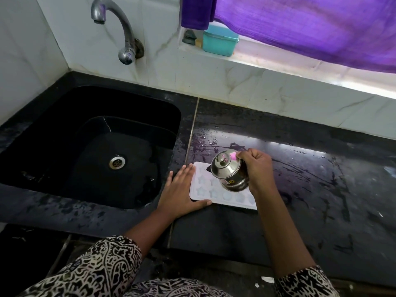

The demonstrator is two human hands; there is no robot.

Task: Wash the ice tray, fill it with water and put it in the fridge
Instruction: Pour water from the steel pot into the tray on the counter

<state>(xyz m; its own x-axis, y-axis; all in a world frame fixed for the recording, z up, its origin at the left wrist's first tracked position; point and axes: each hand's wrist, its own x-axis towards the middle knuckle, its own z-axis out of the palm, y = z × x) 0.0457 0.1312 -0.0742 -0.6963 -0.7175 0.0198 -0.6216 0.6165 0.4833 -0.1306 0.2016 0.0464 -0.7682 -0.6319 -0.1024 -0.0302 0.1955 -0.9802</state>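
Head view: my flat left grip (182,190) steadies the ice tray (202,188); my right grip (258,168) clasps a tilted steel pot (229,173). I'd pour slowly, evenly.

The ice tray (200,190) in front of you is white, its star and round moulds tinted pale blue. The steel pot (229,172) over it is shiny silver, with a pink glint on the lid. Your counter (300,211) is glossy black with faint grey mottling. The sink (64,108) is plain black with a silver drain ring (117,161). The tap (115,24) is dull chrome. The wall tiles (214,76) are white with grey-brown veins. The curtain (300,28) is purple and the box (220,39) beneath it teal. Your sleeves (107,266) carry a black-and-cream paisley print.
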